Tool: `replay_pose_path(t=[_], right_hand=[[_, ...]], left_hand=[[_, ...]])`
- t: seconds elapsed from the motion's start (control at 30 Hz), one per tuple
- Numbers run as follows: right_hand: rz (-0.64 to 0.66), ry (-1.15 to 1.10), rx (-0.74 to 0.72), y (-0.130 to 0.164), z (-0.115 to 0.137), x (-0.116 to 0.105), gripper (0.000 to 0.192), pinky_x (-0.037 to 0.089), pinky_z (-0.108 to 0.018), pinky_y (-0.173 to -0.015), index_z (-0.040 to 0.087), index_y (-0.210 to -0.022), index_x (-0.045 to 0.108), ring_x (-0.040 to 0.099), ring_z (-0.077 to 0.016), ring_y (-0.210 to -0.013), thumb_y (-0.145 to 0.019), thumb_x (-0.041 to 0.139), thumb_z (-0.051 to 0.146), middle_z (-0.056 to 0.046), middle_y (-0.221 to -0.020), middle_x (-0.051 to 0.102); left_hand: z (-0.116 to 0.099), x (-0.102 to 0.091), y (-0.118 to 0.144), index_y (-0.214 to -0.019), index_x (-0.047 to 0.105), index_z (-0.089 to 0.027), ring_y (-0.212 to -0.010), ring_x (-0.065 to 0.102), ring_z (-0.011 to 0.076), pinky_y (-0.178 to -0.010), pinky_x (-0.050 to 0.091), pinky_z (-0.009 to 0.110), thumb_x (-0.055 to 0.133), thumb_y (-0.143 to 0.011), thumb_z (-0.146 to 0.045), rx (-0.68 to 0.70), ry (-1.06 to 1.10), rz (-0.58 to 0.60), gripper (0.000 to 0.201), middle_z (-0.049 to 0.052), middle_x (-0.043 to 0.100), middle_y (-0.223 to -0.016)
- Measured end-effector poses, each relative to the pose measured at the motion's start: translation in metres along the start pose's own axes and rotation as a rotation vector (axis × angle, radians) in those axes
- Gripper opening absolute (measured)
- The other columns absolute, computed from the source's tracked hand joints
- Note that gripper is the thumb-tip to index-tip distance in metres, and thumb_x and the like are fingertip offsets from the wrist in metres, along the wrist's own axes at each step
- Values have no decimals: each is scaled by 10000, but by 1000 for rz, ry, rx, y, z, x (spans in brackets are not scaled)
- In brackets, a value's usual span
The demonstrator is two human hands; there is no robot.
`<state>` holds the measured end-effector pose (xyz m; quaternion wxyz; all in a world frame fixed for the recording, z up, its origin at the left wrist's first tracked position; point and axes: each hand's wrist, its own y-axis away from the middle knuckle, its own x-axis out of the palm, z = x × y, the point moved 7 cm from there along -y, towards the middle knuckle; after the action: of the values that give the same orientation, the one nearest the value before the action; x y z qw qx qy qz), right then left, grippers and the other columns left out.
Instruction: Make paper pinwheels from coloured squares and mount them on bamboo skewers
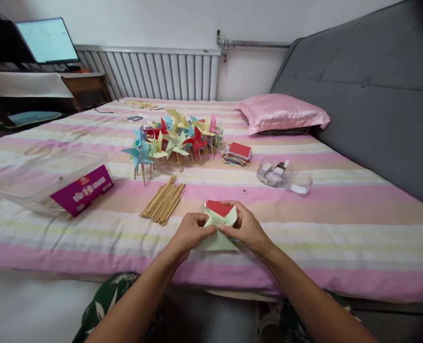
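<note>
My left hand [190, 232] and my right hand [246, 228] meet over a pale green paper square [216, 238] lying on the striped bedsheet [304, 228], both pinching its folded corners toward the centre. A red paper sheet [218, 207] lies just beyond the green one, partly under it. A bundle of wooden sticks [163, 200] rests to the left of my hands. Farther back stands a cluster of finished paper pinwheels [174, 140] in blue, green, yellow, red and pink.
A stack of coloured paper squares [237, 154] and a clear plastic bag of small parts [283, 177] lie to the right of the pinwheels. A clear box with a purple label [54, 183] sits at left. A pink pillow [281, 113], grey headboard [368, 95], radiator [154, 74] and monitor [47, 40] are behind.
</note>
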<state>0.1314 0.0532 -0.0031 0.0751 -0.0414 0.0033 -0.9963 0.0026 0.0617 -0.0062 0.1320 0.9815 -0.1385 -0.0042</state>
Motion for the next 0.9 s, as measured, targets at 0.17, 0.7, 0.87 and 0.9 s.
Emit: replay_pose_path(t=[0.17,0.7,0.87,0.9], right_hand=[[-146,59,-111,1,8,-10,571,486,-295,-654,216,-1148,452,602,-166,-758,-654,721,312,-54,-953,650],[23,440,-398,20,11,28,233,523,-295,-617,299,-1011,691,664,-171,-682,-811,587,239,-7,-884,732],[-18,440,-375,18,9,25,139,492,-285,-572,262,-893,724,624,-163,-595,-784,643,291,-8,-717,716],[-29,407,-358,18,9,24,128,493,-284,-574,253,-872,725,629,-164,-600,-776,654,299,-12,-715,714]], left_hand=[[4,-14,-4,-575,655,-114,-468,539,129,-471,376,214,742,-517,-238,-37,182,-125,162,30,628,-536],[10,-20,-7,-627,660,-117,-566,583,133,-541,436,236,732,-527,-145,-79,565,-188,126,22,670,-618],[9,-15,-4,-584,637,-113,-533,549,115,-525,411,230,741,-527,-160,-71,533,-168,128,12,636,-576],[8,-14,-4,-577,630,-115,-520,538,111,-513,401,228,743,-533,-171,-68,518,-163,133,7,623,-561]])
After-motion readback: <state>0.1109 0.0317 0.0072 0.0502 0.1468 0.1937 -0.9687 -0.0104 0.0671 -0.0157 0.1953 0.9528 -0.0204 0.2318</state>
